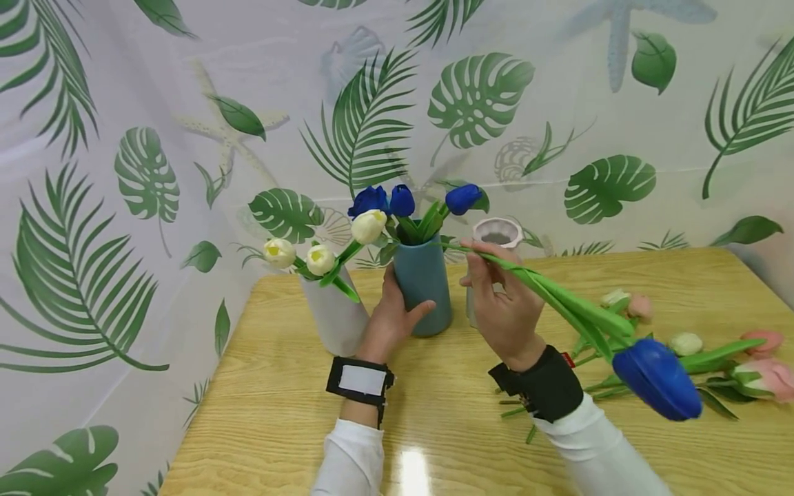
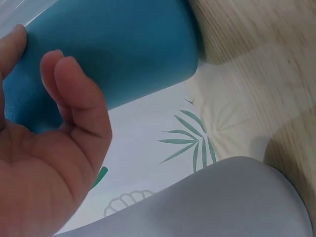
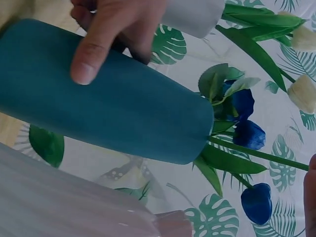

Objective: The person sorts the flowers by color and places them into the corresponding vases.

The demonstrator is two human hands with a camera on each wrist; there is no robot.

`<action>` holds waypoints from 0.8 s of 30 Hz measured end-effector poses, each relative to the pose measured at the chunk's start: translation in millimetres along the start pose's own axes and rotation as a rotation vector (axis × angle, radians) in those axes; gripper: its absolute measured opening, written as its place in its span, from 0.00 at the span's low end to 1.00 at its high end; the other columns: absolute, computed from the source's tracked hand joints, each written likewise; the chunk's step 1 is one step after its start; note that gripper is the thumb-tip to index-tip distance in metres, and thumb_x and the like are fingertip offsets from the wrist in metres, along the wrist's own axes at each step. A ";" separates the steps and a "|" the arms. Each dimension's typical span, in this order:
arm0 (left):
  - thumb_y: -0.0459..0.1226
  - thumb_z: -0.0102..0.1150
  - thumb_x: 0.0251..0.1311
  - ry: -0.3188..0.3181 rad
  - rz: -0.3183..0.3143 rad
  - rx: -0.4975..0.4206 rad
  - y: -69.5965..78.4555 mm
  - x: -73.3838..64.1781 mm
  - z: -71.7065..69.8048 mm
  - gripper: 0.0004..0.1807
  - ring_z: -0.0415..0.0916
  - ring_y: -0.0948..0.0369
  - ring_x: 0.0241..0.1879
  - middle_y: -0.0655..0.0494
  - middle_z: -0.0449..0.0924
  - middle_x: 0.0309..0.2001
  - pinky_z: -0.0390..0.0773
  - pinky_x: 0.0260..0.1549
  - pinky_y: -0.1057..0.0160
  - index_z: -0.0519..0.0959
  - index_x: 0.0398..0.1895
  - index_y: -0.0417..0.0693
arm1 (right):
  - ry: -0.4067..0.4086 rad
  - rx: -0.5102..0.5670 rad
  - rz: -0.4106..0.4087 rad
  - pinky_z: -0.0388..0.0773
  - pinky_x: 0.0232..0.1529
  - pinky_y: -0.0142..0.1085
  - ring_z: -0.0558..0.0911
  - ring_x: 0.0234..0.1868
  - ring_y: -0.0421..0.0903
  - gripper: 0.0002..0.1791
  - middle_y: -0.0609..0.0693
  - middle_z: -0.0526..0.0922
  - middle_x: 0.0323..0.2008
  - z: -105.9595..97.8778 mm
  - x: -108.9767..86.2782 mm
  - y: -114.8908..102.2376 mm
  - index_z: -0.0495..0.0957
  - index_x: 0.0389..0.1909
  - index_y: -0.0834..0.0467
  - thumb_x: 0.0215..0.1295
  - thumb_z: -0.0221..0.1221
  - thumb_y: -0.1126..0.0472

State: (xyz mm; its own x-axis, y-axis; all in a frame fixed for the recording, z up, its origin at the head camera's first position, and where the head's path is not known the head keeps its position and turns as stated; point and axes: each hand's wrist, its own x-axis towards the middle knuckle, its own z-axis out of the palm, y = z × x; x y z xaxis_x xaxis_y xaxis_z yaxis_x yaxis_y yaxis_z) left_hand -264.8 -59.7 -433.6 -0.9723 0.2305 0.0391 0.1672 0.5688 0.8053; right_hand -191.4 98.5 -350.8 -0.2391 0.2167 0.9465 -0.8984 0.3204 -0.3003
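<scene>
My left hand (image 1: 392, 311) holds the blue-green vase (image 1: 424, 293) low on its side, its thumb across the front. Several blue flowers (image 1: 403, 201) with green leaves stand in that vase. Between the thumb and fingers of my right hand (image 1: 510, 318) is the green stem of a blue tulip (image 1: 657, 379), its bloom hanging toward the lower right. The cut end of this stem (image 3: 266, 156) points at the vase's mouth; in the right wrist view it crosses the rim. The left wrist view shows the fingers (image 2: 81, 94) at the vase's wall.
Left of the blue-green vase stands a white vase (image 1: 331, 310) with white tulips (image 1: 320, 259). A pale, wavy-rimmed vase (image 1: 498, 231) is partly behind my right hand. Pink flowers (image 1: 766, 379) and white ones (image 1: 685, 343) lie on the wooden table (image 1: 279, 427) at right.
</scene>
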 end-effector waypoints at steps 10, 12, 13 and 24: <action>0.51 0.62 0.65 -0.001 -0.001 0.007 0.4 -1.9 0.7 0.57 0.55 0.45 0.74 0.40 0.43 0.78 0.63 0.68 0.47 0.31 0.80 0.47 | -0.209 -0.091 0.033 0.76 0.41 0.29 0.80 0.33 0.37 0.21 0.51 0.82 0.51 7.4 -29.5 71.9 0.75 0.63 0.61 0.70 0.54 0.73; 0.51 0.62 0.65 -0.007 0.004 -0.001 0.1 -2.1 1.2 0.57 0.53 0.46 0.74 0.41 0.41 0.79 0.62 0.68 0.48 0.30 0.80 0.46 | -0.240 -0.164 0.039 0.74 0.43 0.28 0.79 0.35 0.35 0.22 0.48 0.81 0.52 10.7 -37.5 87.0 0.73 0.65 0.59 0.72 0.53 0.72; 0.51 0.62 0.65 -0.010 0.007 -0.006 -0.2 -2.1 1.4 0.57 0.52 0.46 0.75 0.41 0.40 0.79 0.61 0.69 0.48 0.30 0.80 0.47 | -0.263 -0.221 0.072 0.74 0.39 0.30 0.80 0.34 0.38 0.21 0.49 0.82 0.48 11.8 -32.0 79.2 0.73 0.65 0.58 0.73 0.52 0.70; 0.51 0.61 0.66 -0.023 0.033 -0.025 0.4 -2.7 0.8 0.57 0.54 0.48 0.74 0.44 0.40 0.79 0.63 0.68 0.50 0.29 0.80 0.48 | -0.642 -0.570 0.342 0.74 0.36 0.40 0.78 0.35 0.52 0.18 0.60 0.80 0.38 30.2 29.2 18.0 0.78 0.52 0.66 0.80 0.43 0.61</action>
State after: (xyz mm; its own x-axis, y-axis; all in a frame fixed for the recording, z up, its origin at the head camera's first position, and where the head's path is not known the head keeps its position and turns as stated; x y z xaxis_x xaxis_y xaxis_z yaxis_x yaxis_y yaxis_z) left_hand -262.0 -59.4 -433.9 -0.9623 0.2669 0.0524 0.1947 0.5411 0.8181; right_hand -225.7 82.7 -325.0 -0.7693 -0.1154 0.6284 -0.4652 0.7754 -0.4270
